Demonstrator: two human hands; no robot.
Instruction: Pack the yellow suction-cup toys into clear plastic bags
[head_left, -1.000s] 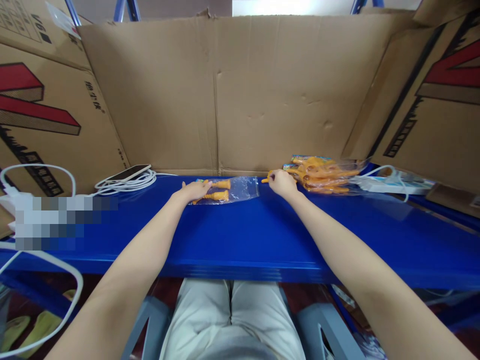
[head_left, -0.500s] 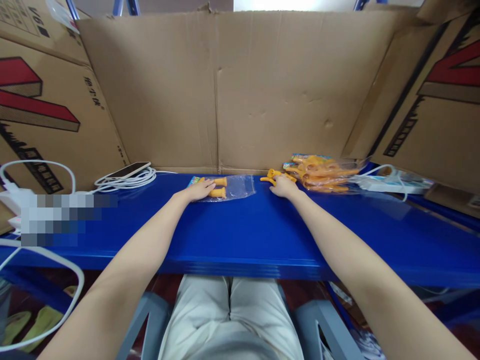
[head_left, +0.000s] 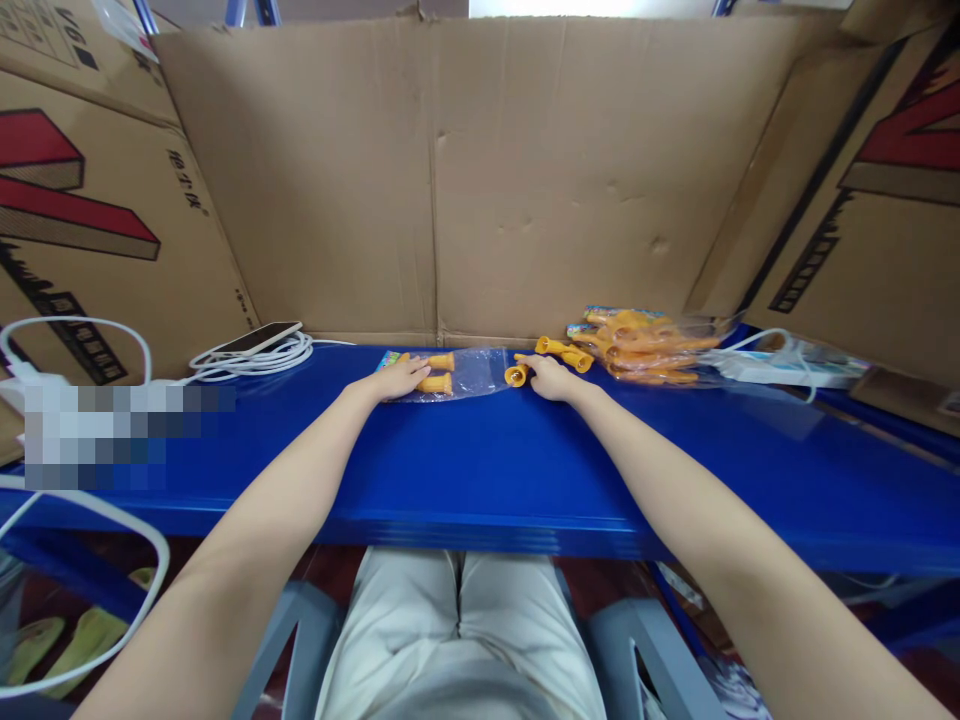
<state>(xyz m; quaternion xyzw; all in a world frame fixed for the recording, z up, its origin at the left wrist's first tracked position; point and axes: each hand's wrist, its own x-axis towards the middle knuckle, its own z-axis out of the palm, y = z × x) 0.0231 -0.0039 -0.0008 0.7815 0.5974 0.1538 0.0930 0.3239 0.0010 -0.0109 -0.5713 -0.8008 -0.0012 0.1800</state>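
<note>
A clear plastic bag (head_left: 480,372) lies flat at the back of the blue table (head_left: 480,470), with two small orange trumpet-shaped pieces (head_left: 437,372) inside. My left hand (head_left: 397,379) rests on the bag's left end, pressing it down. My right hand (head_left: 550,377) holds another orange trumpet-shaped piece (head_left: 516,374) by the bag's right, open end. Two loose orange pieces (head_left: 564,352) lie just behind my right hand.
A pile of filled bags of orange pieces (head_left: 645,348) sits at the back right, beside a white power strip (head_left: 780,368) with cables. A phone (head_left: 259,340) on coiled white cable lies at the back left. Cardboard walls (head_left: 450,180) enclose the table.
My right hand took an orange piece from beside the pile and brought it left to the bag's open end. My left hand stayed on the bag.
</note>
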